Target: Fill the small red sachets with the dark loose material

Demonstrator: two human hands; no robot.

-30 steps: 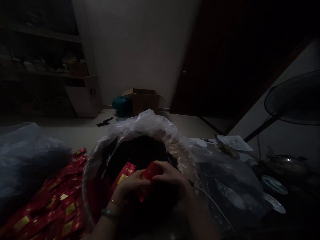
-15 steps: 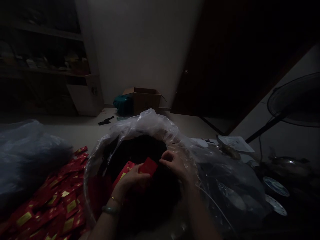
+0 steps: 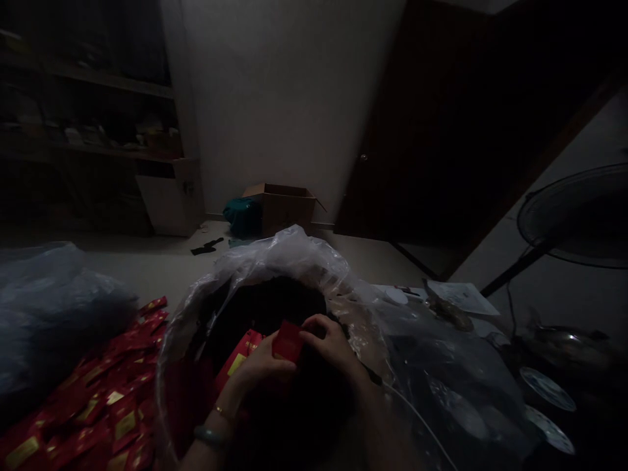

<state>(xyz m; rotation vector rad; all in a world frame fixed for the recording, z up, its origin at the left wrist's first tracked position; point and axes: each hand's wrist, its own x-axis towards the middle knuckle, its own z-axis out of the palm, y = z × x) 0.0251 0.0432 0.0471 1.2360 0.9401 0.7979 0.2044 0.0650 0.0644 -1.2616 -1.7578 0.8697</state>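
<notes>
Left hand half closed, gripping lower edge of red packet; right hand curled, fingers pinching packet's right side. Packet held above dark mass inside clear plastic bag. Pile of red sachets lay just left of bag.

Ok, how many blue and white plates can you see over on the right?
2. One blue and white plate lies to the right of the clear plastic bag, and a second plate lies just below it. More could be hidden in the dark there.
</notes>
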